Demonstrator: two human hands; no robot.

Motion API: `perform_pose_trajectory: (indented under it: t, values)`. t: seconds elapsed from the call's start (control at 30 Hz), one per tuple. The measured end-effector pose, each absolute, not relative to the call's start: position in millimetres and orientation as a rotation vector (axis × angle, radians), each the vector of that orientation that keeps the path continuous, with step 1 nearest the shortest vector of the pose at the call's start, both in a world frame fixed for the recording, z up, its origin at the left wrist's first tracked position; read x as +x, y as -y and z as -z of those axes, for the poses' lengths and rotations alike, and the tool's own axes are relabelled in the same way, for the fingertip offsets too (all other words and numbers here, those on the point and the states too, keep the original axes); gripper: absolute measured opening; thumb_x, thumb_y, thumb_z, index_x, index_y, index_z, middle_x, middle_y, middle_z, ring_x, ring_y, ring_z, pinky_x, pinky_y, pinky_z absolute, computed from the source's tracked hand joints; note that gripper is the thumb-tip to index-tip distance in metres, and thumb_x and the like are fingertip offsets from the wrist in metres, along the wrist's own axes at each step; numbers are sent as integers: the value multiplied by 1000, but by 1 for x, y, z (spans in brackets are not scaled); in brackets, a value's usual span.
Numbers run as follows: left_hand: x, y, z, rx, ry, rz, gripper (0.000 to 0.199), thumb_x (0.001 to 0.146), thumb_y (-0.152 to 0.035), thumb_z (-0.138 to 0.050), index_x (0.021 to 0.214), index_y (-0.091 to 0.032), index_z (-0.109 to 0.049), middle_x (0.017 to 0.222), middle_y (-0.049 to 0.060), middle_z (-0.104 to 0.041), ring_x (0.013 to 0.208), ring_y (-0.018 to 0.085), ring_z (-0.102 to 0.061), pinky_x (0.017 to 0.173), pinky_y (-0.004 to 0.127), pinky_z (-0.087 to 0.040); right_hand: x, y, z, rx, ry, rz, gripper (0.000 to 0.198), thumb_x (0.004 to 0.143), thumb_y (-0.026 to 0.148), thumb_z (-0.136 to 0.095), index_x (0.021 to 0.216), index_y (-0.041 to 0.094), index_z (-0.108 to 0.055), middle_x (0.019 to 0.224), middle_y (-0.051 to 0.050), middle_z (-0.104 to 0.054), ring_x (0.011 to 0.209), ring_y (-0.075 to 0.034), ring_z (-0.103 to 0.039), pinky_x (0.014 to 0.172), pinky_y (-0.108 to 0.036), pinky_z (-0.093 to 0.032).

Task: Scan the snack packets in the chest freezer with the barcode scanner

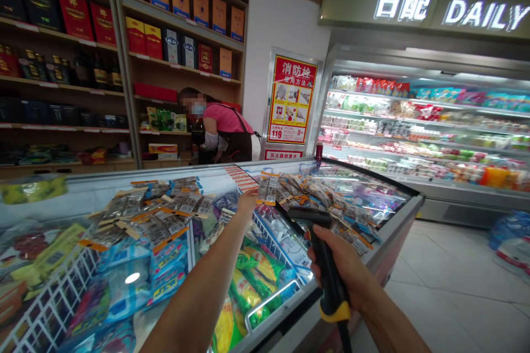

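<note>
My right hand (345, 259) is wrapped round the black and yellow handle of a barcode scanner (321, 245), its head tilted toward the left and its cable hanging down. Stretched forward over the chest freezer (395, 231), my left hand (247, 202) grips the edge of a small flat packet (267, 188) with an orange border; its fingers are partly hidden. Beside that packet a pile of similar packets (327, 196) lies spread on the glass lid. Another heap of packets (144, 212) rests to the left of my left arm.
Below my arms, a white wire basket (271, 300) in the freezer holds yellow and green bags (252, 278). A roll of yellow tape (33, 188) lies far left. Behind the freezer a person in pink (227, 118) bends by the shelves. A lit refrigerated display (414, 121) stands right.
</note>
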State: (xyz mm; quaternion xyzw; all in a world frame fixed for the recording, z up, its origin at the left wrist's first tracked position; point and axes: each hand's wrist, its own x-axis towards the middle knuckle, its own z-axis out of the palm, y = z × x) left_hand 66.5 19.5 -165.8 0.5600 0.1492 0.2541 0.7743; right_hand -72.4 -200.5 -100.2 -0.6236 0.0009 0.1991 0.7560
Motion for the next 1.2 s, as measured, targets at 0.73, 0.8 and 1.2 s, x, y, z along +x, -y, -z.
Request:
perform_pose_trajectory:
  t: [0.73, 0.8, 1.2]
  values:
    - [62, -14, 158, 997, -477, -510, 9, 80, -16, -41, 71, -17, -44, 68, 1, -51, 58, 10, -54, 59, 26, -48, -50, 181, 101, -1248, 8, -576, 27, 72, 45, -50, 74, 18, -50, 45, 4, -49, 33, -9, -45, 31, -20, -36]
    - [61, -14, 157, 980, -473, -496, 9, 80, -16, -42, 71, -17, -44, 67, 0, -51, 56, 10, -54, 59, 27, -48, -53, 183, 99, -1206, 4, -585, 28, 73, 45, -48, 74, 18, -50, 44, 4, -49, 32, -9, -44, 30, -20, -35]
    - [60, -14, 157, 971, -474, -495, 7, 77, -14, -45, 72, -18, -46, 67, -1, -52, 56, 10, -54, 59, 28, -48, -55, 182, 95, -1170, -18, -575, 25, 76, 42, -44, 70, 18, -48, 41, 5, -47, 30, -8, -42, 29, -18, -33]
